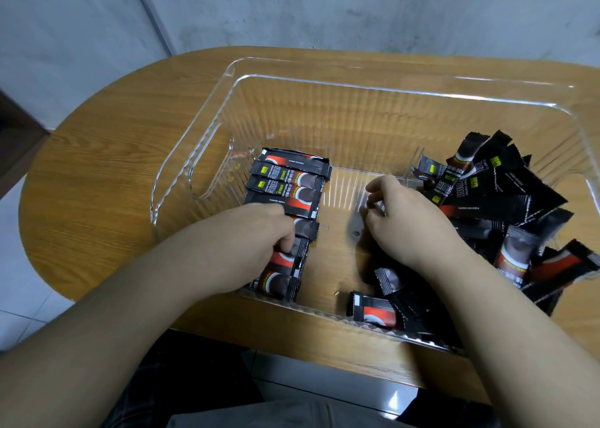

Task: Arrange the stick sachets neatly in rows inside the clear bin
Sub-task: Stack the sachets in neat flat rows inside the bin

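The clear ribbed plastic bin point(357, 109) sits on the oval wooden surface point(107, 168); inside, a row of black stick sachets point(289, 184) lies left, a loose heap of sachets point(506, 200) right.

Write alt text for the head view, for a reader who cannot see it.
Two bare hands work inside a clear bin on a wooden table: the left hand rests on a neat row of black stick sachets along the bin's left side, while the right hand, fingers curled, reaches by a jumbled pile of sachets on the right.
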`<action>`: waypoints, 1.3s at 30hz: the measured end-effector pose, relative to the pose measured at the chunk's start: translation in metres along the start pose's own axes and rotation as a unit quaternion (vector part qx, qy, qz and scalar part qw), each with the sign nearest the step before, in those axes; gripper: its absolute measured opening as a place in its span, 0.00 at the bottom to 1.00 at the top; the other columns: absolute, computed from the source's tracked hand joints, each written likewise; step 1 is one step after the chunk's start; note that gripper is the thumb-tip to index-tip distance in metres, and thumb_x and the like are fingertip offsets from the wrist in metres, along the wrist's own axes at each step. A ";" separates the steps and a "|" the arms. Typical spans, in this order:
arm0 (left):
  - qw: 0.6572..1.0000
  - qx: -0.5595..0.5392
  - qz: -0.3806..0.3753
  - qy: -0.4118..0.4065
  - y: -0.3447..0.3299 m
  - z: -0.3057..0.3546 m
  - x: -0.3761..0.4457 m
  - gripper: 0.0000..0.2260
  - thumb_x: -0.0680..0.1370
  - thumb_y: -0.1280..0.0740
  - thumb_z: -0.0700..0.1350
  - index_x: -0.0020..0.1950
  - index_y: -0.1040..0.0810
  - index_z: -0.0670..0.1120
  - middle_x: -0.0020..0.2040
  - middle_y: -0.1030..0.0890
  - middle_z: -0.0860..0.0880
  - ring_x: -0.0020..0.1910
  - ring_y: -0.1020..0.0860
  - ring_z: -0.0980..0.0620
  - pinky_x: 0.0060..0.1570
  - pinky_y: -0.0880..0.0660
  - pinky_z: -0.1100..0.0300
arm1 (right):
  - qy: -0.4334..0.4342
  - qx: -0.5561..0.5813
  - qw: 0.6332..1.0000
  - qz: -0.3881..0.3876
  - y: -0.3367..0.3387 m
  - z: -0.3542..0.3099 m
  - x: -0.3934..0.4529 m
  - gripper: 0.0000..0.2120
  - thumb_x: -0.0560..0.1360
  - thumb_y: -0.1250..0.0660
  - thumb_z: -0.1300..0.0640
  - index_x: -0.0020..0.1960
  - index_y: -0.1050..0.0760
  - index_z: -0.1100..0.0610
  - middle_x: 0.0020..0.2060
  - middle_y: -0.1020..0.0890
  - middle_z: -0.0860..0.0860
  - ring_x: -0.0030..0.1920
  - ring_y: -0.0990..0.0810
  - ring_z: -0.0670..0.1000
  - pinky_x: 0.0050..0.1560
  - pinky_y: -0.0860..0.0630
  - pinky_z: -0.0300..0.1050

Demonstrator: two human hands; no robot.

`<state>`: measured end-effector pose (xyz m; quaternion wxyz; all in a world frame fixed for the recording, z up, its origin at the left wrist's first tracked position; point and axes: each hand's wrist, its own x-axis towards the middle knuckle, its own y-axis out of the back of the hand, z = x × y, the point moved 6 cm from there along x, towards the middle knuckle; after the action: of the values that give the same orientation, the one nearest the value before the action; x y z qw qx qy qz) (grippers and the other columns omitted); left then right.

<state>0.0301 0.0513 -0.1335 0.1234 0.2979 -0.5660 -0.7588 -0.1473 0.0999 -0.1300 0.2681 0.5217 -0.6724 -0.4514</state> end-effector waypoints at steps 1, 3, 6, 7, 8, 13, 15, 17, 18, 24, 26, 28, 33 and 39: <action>1.000 0.019 0.003 -0.003 0.006 0.008 -0.002 0.17 0.75 0.39 0.37 0.58 0.27 0.56 0.51 0.33 0.56 0.56 0.32 0.55 0.55 0.32 0.61 | 0.000 0.000 1.000 0.000 0.000 0.000 0.000 0.17 0.77 0.40 0.55 0.65 0.34 0.53 0.58 0.22 0.52 0.58 0.25 0.55 0.55 0.27 0.50; 0.998 0.055 0.024 -0.003 0.014 0.025 0.000 0.29 0.74 0.42 0.31 0.68 0.34 0.58 0.50 0.37 0.54 0.50 0.39 0.55 0.44 0.33 0.62 | -0.001 0.000 1.000 -0.003 0.000 0.000 0.000 0.17 0.77 0.40 0.56 0.65 0.34 0.53 0.58 0.22 0.52 0.58 0.25 0.55 0.55 0.27 0.51; 0.993 0.119 0.016 0.008 0.015 0.037 0.004 0.37 0.73 0.44 0.30 0.73 0.45 0.63 0.46 0.43 0.51 0.46 0.44 0.53 0.42 0.40 0.60 | -0.001 -0.001 1.000 -0.003 0.000 0.000 -0.001 0.17 0.77 0.40 0.55 0.65 0.34 0.53 0.58 0.21 0.52 0.58 0.25 0.55 0.55 0.27 0.51; 0.992 0.128 0.013 0.016 0.014 0.035 0.008 0.37 0.74 0.44 0.30 0.74 0.46 0.63 0.46 0.43 0.50 0.46 0.45 0.53 0.44 0.41 0.59 | -0.001 -0.001 1.000 -0.002 0.000 0.000 -0.001 0.17 0.77 0.40 0.55 0.65 0.34 0.53 0.58 0.21 0.52 0.58 0.24 0.55 0.55 0.27 0.51; 0.991 0.130 0.008 0.023 0.014 0.033 0.008 0.36 0.74 0.44 0.30 0.74 0.46 0.64 0.47 0.44 0.50 0.47 0.45 0.53 0.46 0.41 0.58 | -0.001 -0.001 1.000 -0.002 0.000 0.000 -0.001 0.17 0.77 0.40 0.55 0.65 0.34 0.53 0.58 0.21 0.52 0.58 0.24 0.55 0.55 0.27 0.51; 0.991 0.122 0.006 0.052 0.017 0.022 0.010 0.37 0.74 0.44 0.30 0.72 0.43 0.65 0.47 0.43 0.51 0.47 0.44 0.53 0.47 0.39 0.58 | -0.003 -0.002 1.000 0.002 -0.001 0.001 0.000 0.17 0.76 0.40 0.56 0.65 0.33 0.53 0.57 0.21 0.52 0.57 0.25 0.56 0.53 0.27 0.49; 0.993 0.104 0.001 0.051 0.019 0.022 0.011 0.38 0.73 0.45 0.29 0.71 0.43 0.66 0.47 0.42 0.52 0.47 0.44 0.54 0.46 0.40 0.59 | -0.005 -0.003 1.000 0.000 -0.001 0.001 0.000 0.16 0.76 0.40 0.56 0.64 0.33 0.53 0.57 0.21 0.53 0.57 0.25 0.56 0.53 0.28 0.49; 0.995 0.088 0.016 0.052 0.022 0.023 0.011 0.39 0.72 0.46 0.28 0.71 0.45 0.67 0.47 0.41 0.52 0.47 0.43 0.54 0.45 0.40 0.59 | -0.005 -0.002 1.000 0.000 -0.001 0.002 0.000 0.16 0.76 0.40 0.56 0.64 0.33 0.53 0.57 0.21 0.53 0.58 0.25 0.56 0.53 0.28 0.49; 0.994 0.087 0.028 0.056 0.024 0.022 0.012 0.40 0.72 0.47 0.28 0.72 0.47 0.67 0.47 0.41 0.52 0.47 0.42 0.54 0.46 0.39 0.59 | -0.004 -0.003 1.000 0.000 -0.001 0.002 0.000 0.16 0.76 0.40 0.56 0.64 0.33 0.53 0.57 0.22 0.53 0.58 0.25 0.56 0.53 0.28 0.49; 0.993 0.086 0.035 0.075 0.027 0.015 0.016 0.38 0.72 0.47 0.29 0.72 0.44 0.65 0.48 0.43 0.52 0.47 0.46 0.54 0.48 0.42 0.58 | -0.001 -0.006 1.000 0.000 0.000 0.000 0.000 0.17 0.77 0.40 0.56 0.65 0.33 0.53 0.58 0.22 0.53 0.58 0.25 0.55 0.53 0.28 0.48; 0.993 0.091 0.036 0.072 0.026 0.015 0.017 0.35 0.73 0.47 0.30 0.70 0.41 0.64 0.47 0.44 0.52 0.47 0.46 0.54 0.47 0.42 0.58 | 0.000 -0.005 1.000 0.001 0.000 0.000 0.000 0.17 0.77 0.41 0.56 0.65 0.33 0.53 0.58 0.22 0.53 0.58 0.25 0.55 0.54 0.28 0.48; 0.992 0.103 0.037 0.067 0.024 0.016 0.018 0.32 0.75 0.46 0.31 0.70 0.40 0.64 0.47 0.45 0.53 0.48 0.46 0.54 0.47 0.43 0.59 | 0.000 -0.003 1.000 -0.001 -0.001 0.001 -0.001 0.17 0.77 0.41 0.56 0.65 0.33 0.53 0.58 0.22 0.53 0.59 0.26 0.55 0.54 0.28 0.48; 0.991 0.112 0.033 0.070 0.024 0.019 0.021 0.32 0.75 0.45 0.32 0.71 0.40 0.63 0.48 0.44 0.51 0.49 0.46 0.54 0.48 0.40 0.58 | -0.002 0.003 1.000 -0.001 -0.001 0.001 0.000 0.16 0.77 0.40 0.56 0.64 0.33 0.53 0.57 0.22 0.53 0.58 0.26 0.56 0.55 0.28 0.49; 0.997 -0.007 0.052 0.062 0.037 0.022 0.015 0.36 0.74 0.46 0.29 0.71 0.42 0.66 0.45 0.41 0.55 0.48 0.42 0.56 0.46 0.38 0.60 | -0.007 0.006 1.000 -0.005 -0.002 0.002 0.000 0.16 0.76 0.41 0.57 0.64 0.33 0.53 0.57 0.22 0.54 0.58 0.25 0.56 0.55 0.28 0.50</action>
<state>-0.0004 0.0490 -0.0996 0.2000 0.3134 -0.5668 -0.7352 -0.1479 0.1004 -0.1322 0.2586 0.5235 -0.6743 -0.4521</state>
